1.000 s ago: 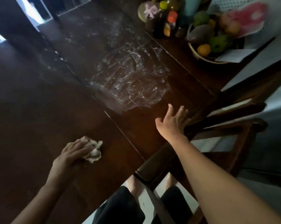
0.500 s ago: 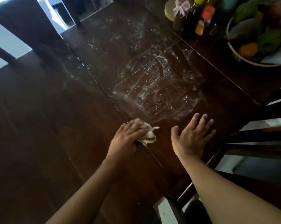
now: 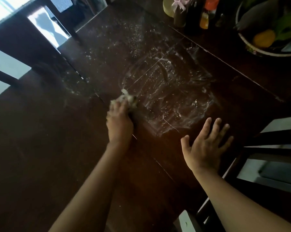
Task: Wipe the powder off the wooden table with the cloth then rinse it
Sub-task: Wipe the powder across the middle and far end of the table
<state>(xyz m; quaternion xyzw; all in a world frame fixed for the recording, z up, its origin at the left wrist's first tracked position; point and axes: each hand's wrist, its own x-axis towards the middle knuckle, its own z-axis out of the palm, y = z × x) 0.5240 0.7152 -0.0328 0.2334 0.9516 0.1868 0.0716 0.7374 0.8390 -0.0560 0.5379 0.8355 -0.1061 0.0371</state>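
Left hand (image 3: 119,121), frame centre: grip curled over the bunched cloth (image 3: 127,99), pressing it to the dark wooden surface (image 3: 41,148) at the left edge of the smeared powder (image 3: 171,97), likely set to sweep rightward through it. Right hand (image 3: 206,148), lower right: fingers spread, holding nothing, probably bracing. Bowl (image 3: 258,51), upper right, holds fruit (image 3: 263,38). Rinse not yet done.

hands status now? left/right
Left hand: gripping the cloth on the table.
Right hand: open, fingers spread, holding nothing.
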